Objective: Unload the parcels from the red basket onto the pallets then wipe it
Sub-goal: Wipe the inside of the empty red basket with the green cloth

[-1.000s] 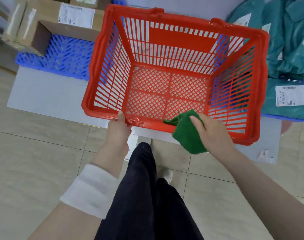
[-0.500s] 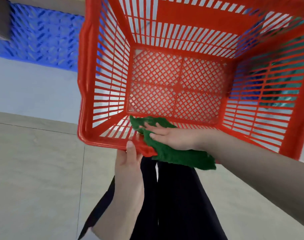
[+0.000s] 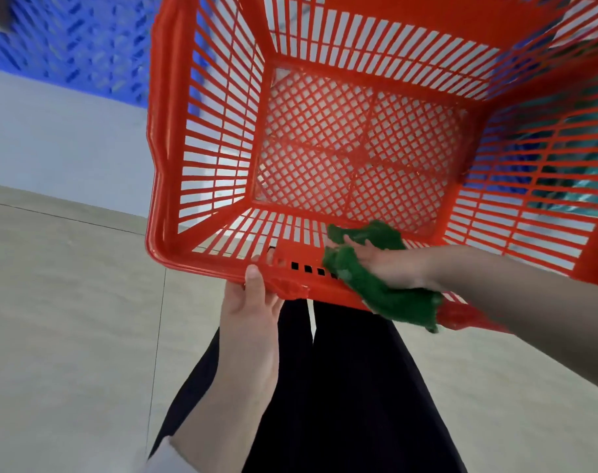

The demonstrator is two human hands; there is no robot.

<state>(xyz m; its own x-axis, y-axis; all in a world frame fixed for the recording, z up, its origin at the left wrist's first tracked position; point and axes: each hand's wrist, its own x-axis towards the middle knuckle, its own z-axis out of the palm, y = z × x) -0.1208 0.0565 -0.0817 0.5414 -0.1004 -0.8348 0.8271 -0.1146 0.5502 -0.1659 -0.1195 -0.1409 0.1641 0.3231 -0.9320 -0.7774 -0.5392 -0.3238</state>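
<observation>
Basket [image 3: 161,131], red and with nothing lying on its mesh bottom, is tipped with its mouth towards the person, its near rim above their dark trousers [image 3: 341,387] and a blue pallet [image 3: 86,46] beyond its left wall. Left hand [image 3: 249,312] grasps the near rim, thumb on top. Right hand [image 3: 389,268] clutches a green cloth [image 3: 393,302] against the inside of the near wall, the cloth's tail draped over the rim.

The red basket [image 3: 222,138] is glossy slatted plastic, the green cloth [image 3: 386,295] nubby and matt, the floor [image 3: 69,319] smooth tile.
</observation>
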